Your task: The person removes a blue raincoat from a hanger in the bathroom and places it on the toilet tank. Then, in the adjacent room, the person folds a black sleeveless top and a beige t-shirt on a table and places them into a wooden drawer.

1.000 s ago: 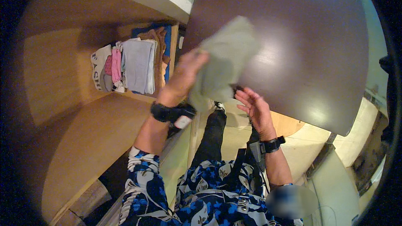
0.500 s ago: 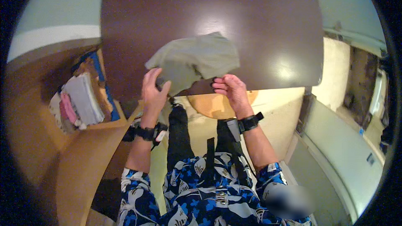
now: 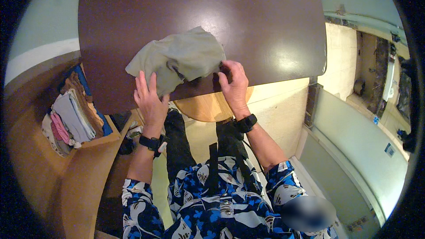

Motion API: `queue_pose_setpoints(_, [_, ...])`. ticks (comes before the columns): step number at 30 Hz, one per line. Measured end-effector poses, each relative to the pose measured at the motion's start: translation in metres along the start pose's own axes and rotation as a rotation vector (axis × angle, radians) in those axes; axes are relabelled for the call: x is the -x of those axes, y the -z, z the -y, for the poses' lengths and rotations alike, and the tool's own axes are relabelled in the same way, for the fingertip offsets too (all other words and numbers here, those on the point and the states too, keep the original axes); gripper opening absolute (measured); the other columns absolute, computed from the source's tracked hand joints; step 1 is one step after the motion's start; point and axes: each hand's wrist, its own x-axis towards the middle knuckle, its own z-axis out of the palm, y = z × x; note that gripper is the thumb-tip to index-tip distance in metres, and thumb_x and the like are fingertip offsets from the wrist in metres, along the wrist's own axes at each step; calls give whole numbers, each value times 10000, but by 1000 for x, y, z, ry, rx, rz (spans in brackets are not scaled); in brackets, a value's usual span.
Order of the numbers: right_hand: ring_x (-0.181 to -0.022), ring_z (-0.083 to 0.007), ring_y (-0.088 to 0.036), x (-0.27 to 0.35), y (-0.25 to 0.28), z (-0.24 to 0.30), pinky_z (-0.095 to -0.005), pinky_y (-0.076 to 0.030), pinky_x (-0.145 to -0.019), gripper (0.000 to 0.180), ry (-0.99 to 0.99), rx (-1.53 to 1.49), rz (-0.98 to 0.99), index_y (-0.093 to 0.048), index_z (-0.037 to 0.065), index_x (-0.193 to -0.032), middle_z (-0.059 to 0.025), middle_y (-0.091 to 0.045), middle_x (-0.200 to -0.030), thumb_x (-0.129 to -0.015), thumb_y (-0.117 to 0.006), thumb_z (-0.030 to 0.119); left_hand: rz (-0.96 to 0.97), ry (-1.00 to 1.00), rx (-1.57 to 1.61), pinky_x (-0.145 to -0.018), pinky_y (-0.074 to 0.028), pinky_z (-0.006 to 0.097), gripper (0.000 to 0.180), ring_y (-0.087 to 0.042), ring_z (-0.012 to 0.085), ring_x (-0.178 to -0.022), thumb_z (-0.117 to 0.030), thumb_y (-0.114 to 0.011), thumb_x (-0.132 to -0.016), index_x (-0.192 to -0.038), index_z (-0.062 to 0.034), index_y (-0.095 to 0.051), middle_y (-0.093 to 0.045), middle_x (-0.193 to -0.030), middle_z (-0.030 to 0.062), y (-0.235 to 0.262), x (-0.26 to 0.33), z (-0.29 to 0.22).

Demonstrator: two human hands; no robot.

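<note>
A crumpled grey-green cloth [image 3: 186,55], perhaps a garment, lies near the front edge of the dark brown table [image 3: 265,26]. One fold sags toward that edge between my hands. My left hand [image 3: 151,106] is at the cloth's near left part, its fingers stretched over the fabric and its thumb apart. At the right end of the cloth is my right hand [image 3: 235,82], with bent fingers touching or almost touching the fabric. A gap shows between its thumb and index finger. Both wrists wear black bands.
Left of the table, an open wooden box [image 3: 116,132] holds several folded clothes [image 3: 75,115]. A round wooden stool [image 3: 208,106] sits partly under the table's front edge. Pale green panels [image 3: 354,128] stand to the right, beside a doorway.
The view has shifted, so table and cloth appear farther left. My right hand has come up to the cloth's right end and its fingers have parted. My left hand's fingers have stretched out over the fabric.
</note>
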Motion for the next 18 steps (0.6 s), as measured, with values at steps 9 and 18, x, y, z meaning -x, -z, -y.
queue_pose_setpoints(9, [-1165, -326, -454, -38, 0, -8, -413, -377, -932, 454, 348, 283, 144, -558, 94, -1114, -150, -484, -1249, -673, -621, 5, -107, -136, 116, -965, -338, 441, 437, -406, 329, -1204, -38, -618, -716, -1146, -57, -540, -447, -1296, 132, 10, -24, 18])
queue_pose_setpoints(18, [-1006, -287, -547, -54, 11, -5, -351, -452, -838, 165, 236, 140, 145, -600, 27, -922, -104, -589, -1103, -761, -565, 11, 18, -13, 205, -779, -467, 442, 249, -569, 381, -926, -55, -563, -779, -1025, -24, -557, -569, -1106, 178, 33, -50, 25])
